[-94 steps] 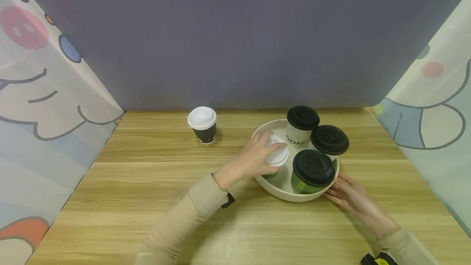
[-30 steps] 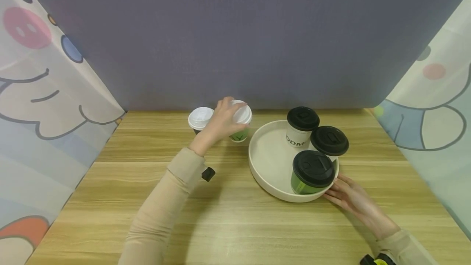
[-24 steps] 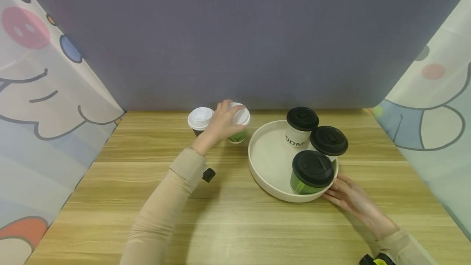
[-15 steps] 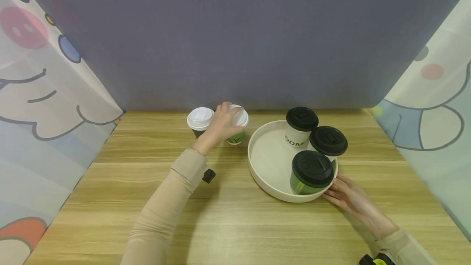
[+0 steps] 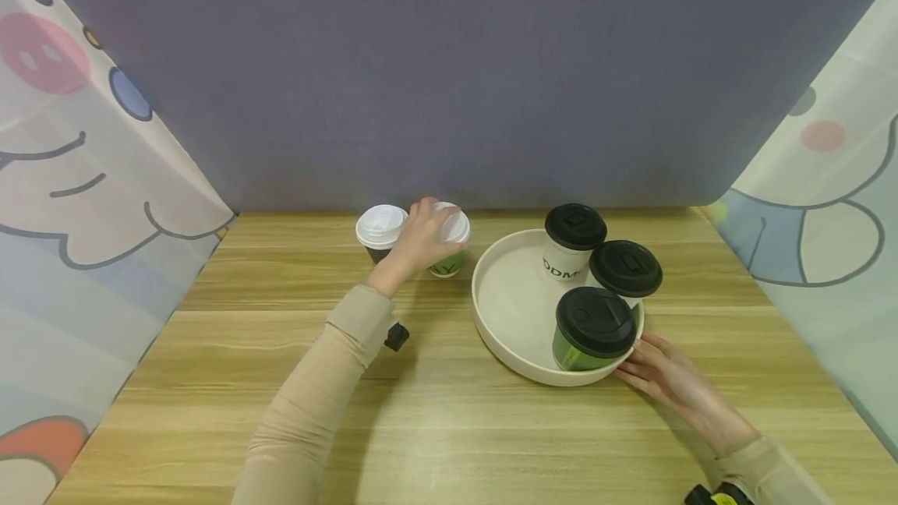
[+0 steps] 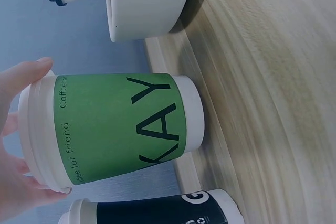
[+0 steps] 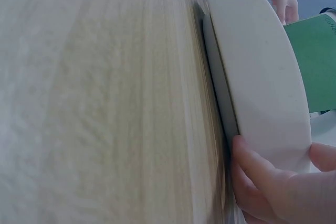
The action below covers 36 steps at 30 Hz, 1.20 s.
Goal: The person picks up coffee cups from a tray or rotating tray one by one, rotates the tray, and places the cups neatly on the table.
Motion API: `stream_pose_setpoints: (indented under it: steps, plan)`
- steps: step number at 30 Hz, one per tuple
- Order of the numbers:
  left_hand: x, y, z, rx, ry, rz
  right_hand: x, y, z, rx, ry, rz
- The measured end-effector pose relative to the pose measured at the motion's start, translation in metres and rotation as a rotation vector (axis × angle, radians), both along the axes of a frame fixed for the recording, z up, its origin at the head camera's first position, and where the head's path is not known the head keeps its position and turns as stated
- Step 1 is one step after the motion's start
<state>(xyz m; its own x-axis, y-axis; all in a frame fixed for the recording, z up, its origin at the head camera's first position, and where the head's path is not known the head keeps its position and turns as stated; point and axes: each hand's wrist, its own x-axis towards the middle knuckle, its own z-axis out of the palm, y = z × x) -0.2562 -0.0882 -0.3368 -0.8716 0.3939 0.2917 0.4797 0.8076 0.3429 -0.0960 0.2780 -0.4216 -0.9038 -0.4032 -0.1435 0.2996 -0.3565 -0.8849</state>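
In the head view my left hand [image 5: 417,241] grips the white lid of a green paper coffee cup [image 6: 118,127] marked "KAY". The cup is upright, its base close over or on the wooden table. Just left of it stands a dark coffee cup [image 5: 380,227] with a white lid, partly behind the hand. My right hand [image 5: 662,372] holds the near right side of a round cream tray [image 5: 507,298]. In the right wrist view the thumb lies at the tray's rim and the fingers [image 7: 257,166] curl along its lower edge.
On the tray's right side stand a white cup [image 5: 567,259] with a black lid, another black-lidded cup [image 5: 627,267] and a green cup [image 5: 582,353] with a black lid. A grey panel [image 5: 449,76] rises behind the table [image 5: 463,443]. Patterned cloth [image 5: 835,201] borders both sides.
My left hand has carried the green white-lidded cup out of the tray, leftward and back beside the dark cup, then slightly lower and left. The right hand stays at the tray.
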Motion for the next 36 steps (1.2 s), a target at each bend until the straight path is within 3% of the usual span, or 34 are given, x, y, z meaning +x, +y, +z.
stream_pose_setpoints:
  steps: [9,25,36]
  plan:
    - [0.0,-0.002,-0.005,-0.012,-0.002,0.011,0.002,-0.001,-0.001,-0.016,-0.007,0.001]
    - [-0.003,-0.003,-0.013,-0.003,0.014,0.008,0.001,-0.002,-0.001,0.114,-0.018,-0.039]
    - [-0.004,-0.002,-0.016,-0.01,0.024,0.013,-0.002,0.004,-0.011,0.028,0.019,-0.003]
